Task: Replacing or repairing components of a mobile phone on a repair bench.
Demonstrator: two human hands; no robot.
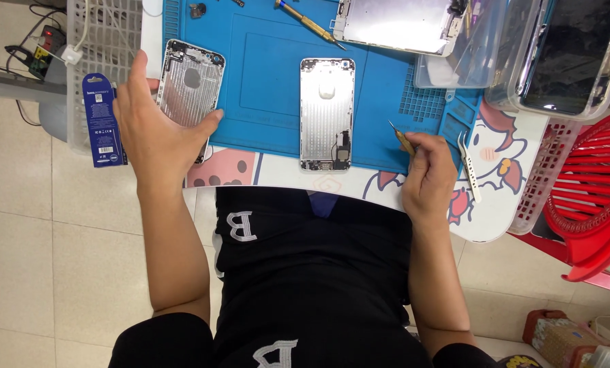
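Observation:
My left hand grips a bare silver phone housing at the left edge of the blue work mat, thumb on its right side. My right hand pinches a thin yellow-handled tool with its tip pointing up-left over the mat's lower right corner. A second silver phone housing, with small parts at its lower end, lies flat on the mat between my hands, touched by neither.
Steel tweezers lie right of my right hand. A screwdriver and a phone screen assembly lie at the mat's top. Clear plastic boxes stand at the right, a red plastic stool beside the table, a white basket with a blue package at the left.

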